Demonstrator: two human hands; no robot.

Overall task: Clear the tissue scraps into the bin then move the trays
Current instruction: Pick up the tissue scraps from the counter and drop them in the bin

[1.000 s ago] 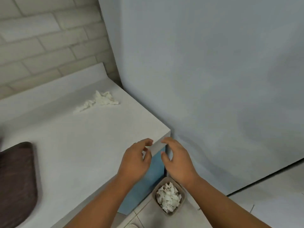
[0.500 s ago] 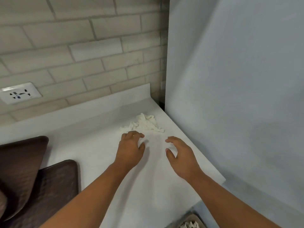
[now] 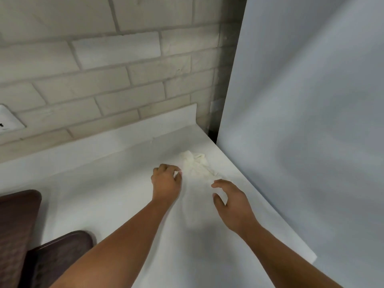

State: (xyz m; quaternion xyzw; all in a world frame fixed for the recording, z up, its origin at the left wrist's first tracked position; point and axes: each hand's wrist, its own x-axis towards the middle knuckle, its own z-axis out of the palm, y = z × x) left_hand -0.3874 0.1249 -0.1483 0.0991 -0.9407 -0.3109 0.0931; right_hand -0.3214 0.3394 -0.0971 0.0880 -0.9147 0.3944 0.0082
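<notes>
Between the two bare hands, on the white countertop (image 3: 104,204), lies a small crumpled heap of white tissue scraps (image 3: 195,164). The left hand (image 3: 166,183) is curled knuckles-up just left of the heap, its bent fingers and thumb pinched on a small white bit at the heap's near-left edge. The right hand (image 3: 232,202) is just near and right of the heap, fingers spread and arched, thumb apart from them, holding nothing; whether its fingertips touch the paper cannot be told. Just right of that hand the counter ends against a plain pale grey panel (image 3: 311,121). Beyond the heap rises a pale brick wall (image 3: 114,69), with a white socket plate (image 3: 8,121) far to the left. Well left of the left forearm, two dark brown trays (image 3: 60,256) sit at the counter's near-left corner.
</notes>
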